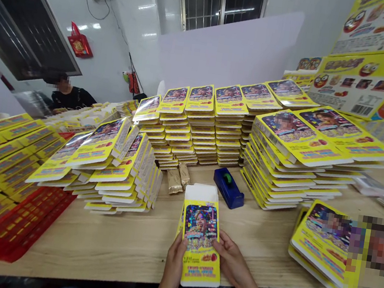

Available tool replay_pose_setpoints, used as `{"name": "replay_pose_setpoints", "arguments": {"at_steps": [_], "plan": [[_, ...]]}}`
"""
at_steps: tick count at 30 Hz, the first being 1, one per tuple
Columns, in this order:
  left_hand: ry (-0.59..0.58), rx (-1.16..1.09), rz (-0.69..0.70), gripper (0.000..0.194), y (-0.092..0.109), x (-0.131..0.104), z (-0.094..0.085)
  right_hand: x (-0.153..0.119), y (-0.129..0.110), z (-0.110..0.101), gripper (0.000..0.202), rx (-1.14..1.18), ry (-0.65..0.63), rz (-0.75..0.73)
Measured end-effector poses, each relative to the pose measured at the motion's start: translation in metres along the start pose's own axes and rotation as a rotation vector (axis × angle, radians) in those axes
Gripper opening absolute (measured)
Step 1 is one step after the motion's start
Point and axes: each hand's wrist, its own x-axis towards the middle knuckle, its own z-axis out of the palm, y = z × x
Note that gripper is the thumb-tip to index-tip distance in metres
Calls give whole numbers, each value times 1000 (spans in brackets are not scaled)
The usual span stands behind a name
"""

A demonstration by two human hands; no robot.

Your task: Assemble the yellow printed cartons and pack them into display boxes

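A yellow cardboard box (199,260) with a printed picture and a raised white top flap is held upright-facing between both my hands, over the front of the table. My left hand (174,259) is closed on its left edge, thumb on the printed face. On the right edge, my right hand (232,260) grips the same box, with its fingers partly hidden behind. Just beyond the box lie two gold-wrapped packets (175,180) and a blue tape dispenser (228,188) with a green roll.
Stacks of yellow boxes stand at the left (112,166), the back (195,125) and the right (290,163). A red basket (40,217) full of boxes sits far left. A small box pile (324,245) rests near the front right edge. Another person (69,94) sits at the back left.
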Motion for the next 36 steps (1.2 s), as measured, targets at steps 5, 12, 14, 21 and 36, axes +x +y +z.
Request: {"name": "replay_pose_setpoints", "arguments": {"at_steps": [5,12,14,21,36], "plan": [[-58,-65,-21,50,2,-1,3,-1,-2,1,39,12,-11,9],[-55,-79,-35,51,3,-2,6,1,0,2,38,24,16,7],[-52,-88,-46,54,2,-1,6,0,-1,2,39,30,23,10],[0,-76,-47,56,-4,4,-1,-1,-4,3,38,56,79,-9],[-107,-59,-55,49,-2,2,5,-3,-3,2,35,77,33,27]]}}
